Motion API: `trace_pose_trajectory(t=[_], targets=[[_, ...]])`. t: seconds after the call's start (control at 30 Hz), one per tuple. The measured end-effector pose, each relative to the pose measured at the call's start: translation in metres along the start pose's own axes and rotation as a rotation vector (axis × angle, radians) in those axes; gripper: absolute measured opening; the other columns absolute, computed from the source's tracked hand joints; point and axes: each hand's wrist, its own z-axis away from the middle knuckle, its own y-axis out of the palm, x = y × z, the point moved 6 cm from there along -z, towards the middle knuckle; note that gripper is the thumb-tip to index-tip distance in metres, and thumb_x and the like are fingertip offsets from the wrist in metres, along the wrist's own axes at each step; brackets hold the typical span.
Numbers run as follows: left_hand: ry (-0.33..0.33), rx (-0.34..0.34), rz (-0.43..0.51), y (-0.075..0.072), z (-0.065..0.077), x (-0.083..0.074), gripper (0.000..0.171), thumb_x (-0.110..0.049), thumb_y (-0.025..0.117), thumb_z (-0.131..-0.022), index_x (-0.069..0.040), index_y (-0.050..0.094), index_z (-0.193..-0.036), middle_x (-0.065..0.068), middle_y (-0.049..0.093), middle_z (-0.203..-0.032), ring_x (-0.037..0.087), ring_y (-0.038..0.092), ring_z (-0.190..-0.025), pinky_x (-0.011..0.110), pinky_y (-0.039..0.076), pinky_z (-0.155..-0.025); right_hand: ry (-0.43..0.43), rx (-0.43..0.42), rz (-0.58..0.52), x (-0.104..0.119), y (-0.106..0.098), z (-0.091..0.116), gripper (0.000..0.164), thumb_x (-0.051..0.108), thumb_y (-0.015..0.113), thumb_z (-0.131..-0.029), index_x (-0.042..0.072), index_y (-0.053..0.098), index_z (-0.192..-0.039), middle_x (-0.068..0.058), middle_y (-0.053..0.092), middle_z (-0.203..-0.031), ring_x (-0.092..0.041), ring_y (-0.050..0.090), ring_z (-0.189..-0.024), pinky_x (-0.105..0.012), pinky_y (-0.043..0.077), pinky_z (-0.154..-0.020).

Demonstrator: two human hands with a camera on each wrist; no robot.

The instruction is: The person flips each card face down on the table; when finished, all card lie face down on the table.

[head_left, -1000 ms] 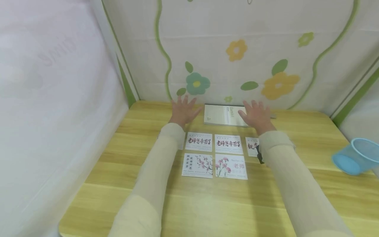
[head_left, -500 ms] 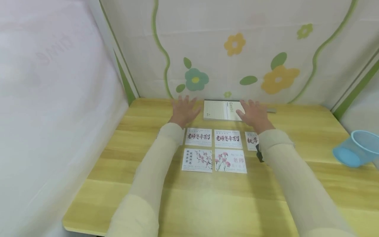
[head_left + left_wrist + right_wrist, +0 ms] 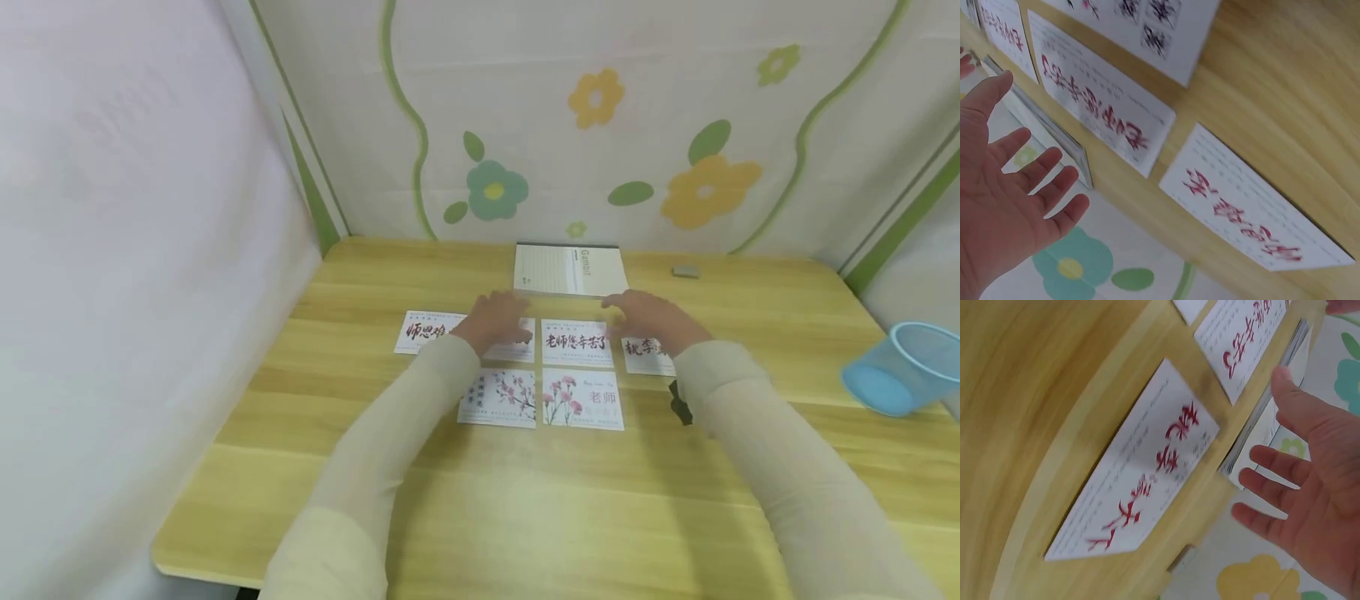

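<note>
My left hand [image 3: 493, 321] is over the upper row of white greeting cards, partly hiding a card with red lettering [image 3: 517, 353]. In the left wrist view its fingers are loosely bent, nothing between them. My right hand [image 3: 660, 321] is above the card at the row's right end [image 3: 647, 358], also holding nothing, as the right wrist view shows. Between the hands lies another red-lettered card [image 3: 577, 343]. At the row's left end is one more [image 3: 422, 332]. Below them lie a blossom-branch card [image 3: 502, 400] and a pink carnation card [image 3: 583, 402].
A notepad [image 3: 566, 271] lies at the table's back edge, before a flowered curtain [image 3: 570, 167]. A small grey block [image 3: 686, 272] is right of it. At the right, a blue translucent cup or basket [image 3: 892, 379] stands on the wooden table [image 3: 487, 500].
Both hands have come back from beside the notepad towards the cards. Their fingers, spread before, are now more bent. The notepad and the left-end card are more fully seen.
</note>
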Motion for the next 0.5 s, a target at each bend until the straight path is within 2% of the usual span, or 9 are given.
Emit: trace_pose_trajectory(t=[0.07, 0.13, 0.23, 0.3, 0.4, 0.5], targets=[[0.025, 0.000, 0.011, 0.002, 0.000, -0.008, 0.060, -0.039, 0.063, -0.085, -0.018, 0.042, -0.138, 0.007, 0.041, -0.140, 0.030, 0.035, -0.127, 0.050, 0.023, -0.105, 0.078, 0.008, -0.032, -0.014, -0.002, 0.007, 0.069, 0.025, 0.069, -0.082, -0.004, 0.037, -0.135, -0.032, 0.040, -0.130, -0.048, 0.036, -0.119, -0.060, 0.025, -0.099], [0.033, 0.015, 0.069, 0.006, 0.000, -0.017, 0.060, -0.039, 0.061, -0.087, -0.017, 0.041, -0.139, 0.007, 0.041, -0.140, 0.028, 0.035, -0.127, 0.047, 0.026, -0.104, 0.177, 0.028, -0.075, -0.030, -0.002, 0.016, 0.079, 0.030, 0.070, -0.080, -0.007, 0.029, -0.137, -0.034, 0.035, -0.132, -0.050, 0.034, -0.119, -0.060, 0.024, -0.098], [0.031, 0.038, 0.318, 0.012, -0.001, -0.032, 0.058, -0.035, 0.059, -0.089, -0.015, 0.039, -0.140, 0.007, 0.041, -0.140, 0.025, 0.038, -0.126, 0.042, 0.032, -0.102, 0.313, 0.072, -0.167, -0.052, 0.004, 0.032, 0.096, 0.037, 0.070, -0.079, -0.011, 0.014, -0.140, -0.038, 0.021, -0.137, -0.054, 0.023, -0.123, -0.062, 0.020, -0.099], [0.010, 0.054, 0.514, 0.016, -0.002, -0.045, 0.056, -0.033, 0.057, -0.090, -0.015, 0.038, -0.140, 0.007, 0.042, -0.139, 0.024, 0.042, -0.123, 0.040, 0.036, -0.099, 0.366, 0.094, -0.199, -0.062, 0.009, 0.041, 0.105, 0.041, 0.071, -0.077, -0.014, 0.007, -0.139, -0.040, 0.017, -0.137, -0.056, 0.020, -0.123, -0.062, 0.019, -0.099], [-0.016, 0.072, 0.757, 0.020, -0.005, -0.068, 0.051, -0.030, 0.054, -0.093, -0.015, 0.039, -0.139, 0.009, 0.044, -0.136, 0.024, 0.050, -0.113, 0.038, 0.043, -0.091, 0.410, 0.111, -0.258, -0.071, 0.018, 0.050, 0.117, 0.045, 0.074, -0.072, -0.016, -0.002, -0.138, -0.039, 0.008, -0.140, -0.056, 0.013, -0.125, -0.061, 0.014, -0.101], [-0.054, 0.106, 0.938, 0.027, -0.007, -0.092, 0.049, -0.030, 0.050, -0.094, -0.015, 0.038, -0.140, 0.010, 0.043, -0.137, 0.027, 0.053, -0.108, 0.036, 0.047, -0.086, 0.448, 0.124, -0.316, -0.074, 0.025, 0.056, 0.123, 0.043, 0.076, -0.070, -0.016, -0.009, -0.137, -0.037, -0.002, -0.141, -0.054, 0.005, -0.128, -0.060, 0.007, -0.103]])
